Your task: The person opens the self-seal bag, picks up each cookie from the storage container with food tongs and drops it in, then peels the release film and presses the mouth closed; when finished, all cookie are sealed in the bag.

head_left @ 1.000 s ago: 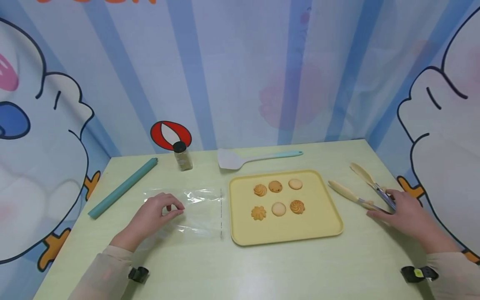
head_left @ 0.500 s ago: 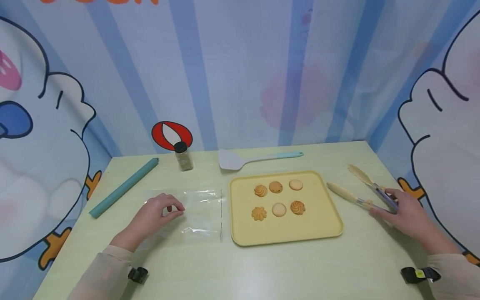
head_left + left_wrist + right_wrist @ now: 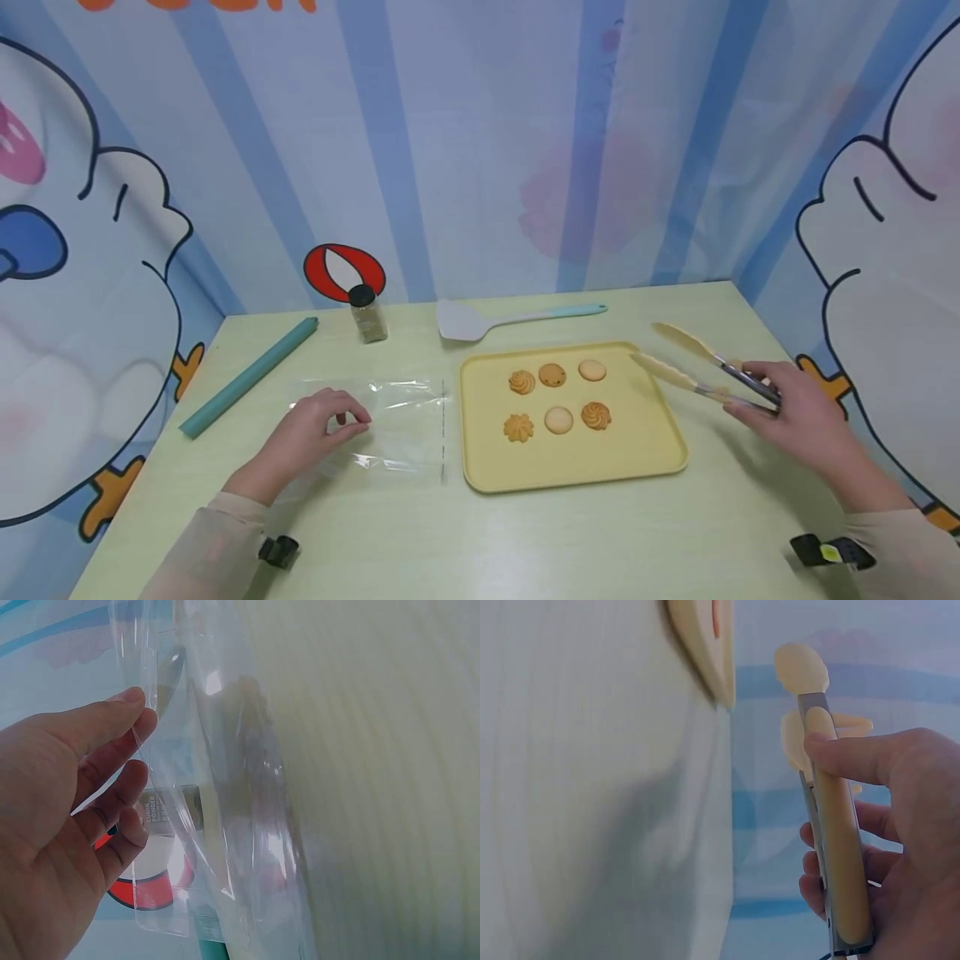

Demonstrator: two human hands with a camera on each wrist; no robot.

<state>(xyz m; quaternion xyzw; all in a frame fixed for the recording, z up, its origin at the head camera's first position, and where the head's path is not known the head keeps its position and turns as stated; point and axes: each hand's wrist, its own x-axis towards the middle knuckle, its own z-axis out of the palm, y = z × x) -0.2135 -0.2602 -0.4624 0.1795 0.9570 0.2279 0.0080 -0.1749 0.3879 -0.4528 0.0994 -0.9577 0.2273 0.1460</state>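
In the head view my right hand (image 3: 806, 421) holds tongs (image 3: 675, 376) with cream tips, spread apart and raised off the table. The lower tip reaches over the tray's upper right corner. The right wrist view shows my thumb on one arm of the tongs and fingers round the other. My left hand (image 3: 303, 433) pinches the edge of a clear plastic bag (image 3: 240, 750) between thumb and forefinger, the bag lying flat along the table in the head view. A yellow tray (image 3: 645, 454) between the hands bears several cookies (image 3: 558, 420) in two rows.
A white spatula (image 3: 461, 322) with a light blue handle lies behind the tray. To its left stands a black-lidded jar (image 3: 369, 323), labelled cumin powder. A rolled green item (image 3: 251, 377) lies at the table's left edge. A printed curtain rises behind.
My right hand has lifted the tongs off the table and moved them left, toward the tray. The left hand and the bag have stayed in place.
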